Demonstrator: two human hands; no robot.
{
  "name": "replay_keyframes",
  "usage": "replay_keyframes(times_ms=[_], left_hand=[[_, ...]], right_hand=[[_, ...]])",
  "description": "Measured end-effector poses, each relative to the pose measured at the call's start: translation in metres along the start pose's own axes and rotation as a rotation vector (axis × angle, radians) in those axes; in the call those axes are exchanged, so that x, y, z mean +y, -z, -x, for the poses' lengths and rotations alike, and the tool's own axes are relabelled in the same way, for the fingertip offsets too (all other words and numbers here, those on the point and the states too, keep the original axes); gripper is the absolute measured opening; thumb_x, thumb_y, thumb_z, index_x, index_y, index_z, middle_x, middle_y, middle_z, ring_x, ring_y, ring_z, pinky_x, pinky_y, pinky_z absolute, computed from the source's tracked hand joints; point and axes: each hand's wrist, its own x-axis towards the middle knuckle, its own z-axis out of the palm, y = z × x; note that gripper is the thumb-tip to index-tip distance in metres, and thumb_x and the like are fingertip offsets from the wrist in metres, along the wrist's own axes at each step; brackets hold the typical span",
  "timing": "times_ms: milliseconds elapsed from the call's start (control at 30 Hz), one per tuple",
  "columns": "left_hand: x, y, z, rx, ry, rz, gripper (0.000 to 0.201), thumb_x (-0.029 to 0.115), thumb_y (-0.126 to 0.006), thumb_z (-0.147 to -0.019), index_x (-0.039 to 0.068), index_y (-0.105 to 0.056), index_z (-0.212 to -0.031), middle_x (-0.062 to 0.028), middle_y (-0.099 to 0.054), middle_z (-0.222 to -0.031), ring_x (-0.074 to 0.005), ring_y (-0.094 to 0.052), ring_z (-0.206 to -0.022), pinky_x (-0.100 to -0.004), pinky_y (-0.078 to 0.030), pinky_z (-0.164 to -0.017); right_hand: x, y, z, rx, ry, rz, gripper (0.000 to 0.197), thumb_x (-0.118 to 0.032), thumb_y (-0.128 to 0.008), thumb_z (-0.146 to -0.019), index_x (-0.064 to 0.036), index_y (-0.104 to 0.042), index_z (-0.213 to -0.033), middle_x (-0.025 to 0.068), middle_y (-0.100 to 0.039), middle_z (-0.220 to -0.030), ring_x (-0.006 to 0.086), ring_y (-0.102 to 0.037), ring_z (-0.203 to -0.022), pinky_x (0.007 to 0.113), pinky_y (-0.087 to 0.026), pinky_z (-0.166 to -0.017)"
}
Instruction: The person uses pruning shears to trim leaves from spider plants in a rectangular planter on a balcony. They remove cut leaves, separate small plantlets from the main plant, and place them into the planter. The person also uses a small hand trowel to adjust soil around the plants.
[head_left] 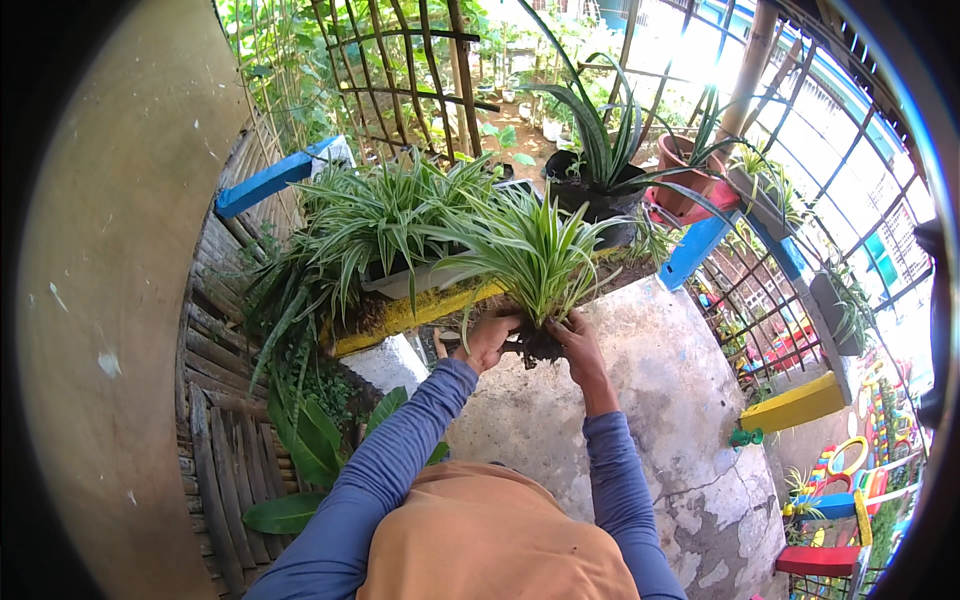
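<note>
Between my two hands is a spider plant [540,250] with green and white striped leaves and a dark clump of roots and soil [542,344] at its base. My left hand [487,340] closes on the base from the left, with its fingertips partly hidden. From the right, my right hand [583,352] pinches the same base just under the leaves. The plant is upright, held in front of my body above the concrete floor. Just behind it, a long light planter [405,284] holds more spider plants [385,215], whose leaves overlap the held one.
A yellow-edged ledge [415,312] carries the planter, a black pot with a spiky plant [595,200] and a terracotta pot [692,170]. Bamboo lattice [415,90] rises behind. Broad green leaves [300,450] stand at left by a bamboo wall [215,330]. Cracked concrete floor [660,430] lies below.
</note>
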Motion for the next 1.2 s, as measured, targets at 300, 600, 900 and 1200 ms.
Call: replay_keyframes(times_ms=[300,600,900,1200], left_hand=[[0.0,-0.014,0.01,-0.058,-0.072,-0.236,0.032,0.009,-0.069,-0.083,0.004,-0.063,-0.113,-0.004,-0.066,-0.105,-0.0122,-0.059,-0.097,-0.0266,-0.044,-0.088],[-0.009,-0.009,0.001,-0.109,-0.139,-0.244,0.031,0.007,-0.07,-0.08,0.004,-0.064,-0.11,-0.0028,-0.067,-0.104,-0.0122,-0.059,-0.098,-0.0272,-0.041,-0.091],[-0.003,-0.033,-0.002,-0.122,0.012,-0.244,0.037,0.01,-0.076,-0.076,0.003,-0.064,-0.11,-0.0041,-0.067,-0.103,-0.014,-0.059,-0.097,-0.0271,-0.043,-0.09],[0.076,-0.062,0.034,0.058,-0.41,-0.566,0.035,0.009,-0.074,-0.076,-0.002,-0.062,-0.107,-0.0089,-0.068,-0.098,-0.0151,-0.062,-0.088,-0.029,-0.049,-0.08]], right_hand=[[-0.002,-0.003,0.001,0.068,-0.014,0.269,0.031,-0.005,-0.064,-0.085,0.0025,-0.058,-0.114,0.0096,-0.066,-0.098,0.0137,-0.063,-0.082,0.026,-0.05,-0.074],[-0.002,0.012,0.017,0.082,-0.104,0.149,0.028,-0.004,-0.064,-0.082,0.0035,-0.062,-0.109,0.0082,-0.067,-0.096,0.0137,-0.063,-0.081,0.027,-0.049,-0.073],[-0.004,0.03,0.023,0.172,-0.13,0.09,0.027,-0.004,-0.063,-0.081,0.0025,-0.062,-0.108,0.0082,-0.067,-0.096,0.0148,-0.063,-0.08,0.028,-0.049,-0.073],[-0.068,-0.027,0.015,0.061,-0.005,-0.001,0.034,-0.004,-0.064,-0.085,0.0037,-0.057,-0.117,0.0094,-0.066,-0.103,0.0154,-0.063,-0.087,0.026,-0.049,-0.079]])
